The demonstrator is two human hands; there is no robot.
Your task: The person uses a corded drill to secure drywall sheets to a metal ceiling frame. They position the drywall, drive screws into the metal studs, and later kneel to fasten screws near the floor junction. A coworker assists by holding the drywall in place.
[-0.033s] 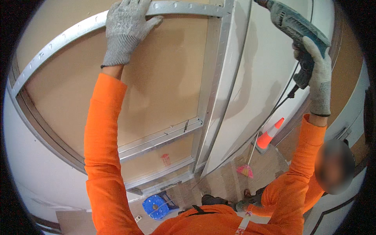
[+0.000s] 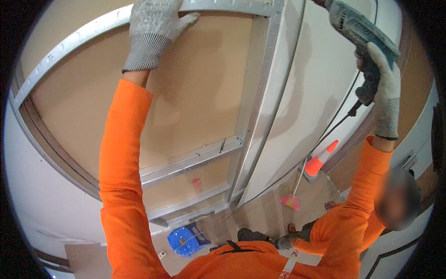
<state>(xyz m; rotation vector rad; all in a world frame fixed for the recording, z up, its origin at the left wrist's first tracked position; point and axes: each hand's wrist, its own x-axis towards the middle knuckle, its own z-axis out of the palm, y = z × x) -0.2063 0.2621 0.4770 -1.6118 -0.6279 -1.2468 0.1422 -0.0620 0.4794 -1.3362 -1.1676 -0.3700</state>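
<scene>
My left hand [image 2: 155, 23], in a grey knit glove, lies across the upper curved-looking metal rail [image 2: 76, 35] of a wall frame. Its thumb is stretched out to the right; the upper picture edge cuts off the fingertips. At the upper right my right hand [image 2: 385, 79], also gloved, is wrapped round the pistol grip of a dusty teal and black power drill [image 2: 364, 30]. The drill points up and left, and its tip runs out of view. From its grip a black cord [image 2: 327, 132] hangs down to the left. Tan board [image 2: 200, 83] backs the frame.
Thin dark rods [image 2: 222, 145] rest on a lower metal rail [image 2: 195, 165]. On the floor are a blue stool [image 2: 186, 241], a pink broom [image 2: 290, 202] and an orange-and-white cone [image 2: 320, 160]. A co-worker in orange [image 2: 320, 232] is low at the right, close below my right arm.
The drill and my right hand sit slightly farther right in the picture. My left hand stays at the rail, a little higher and farther right. A co-worker's hand has come into sight near the cone.
</scene>
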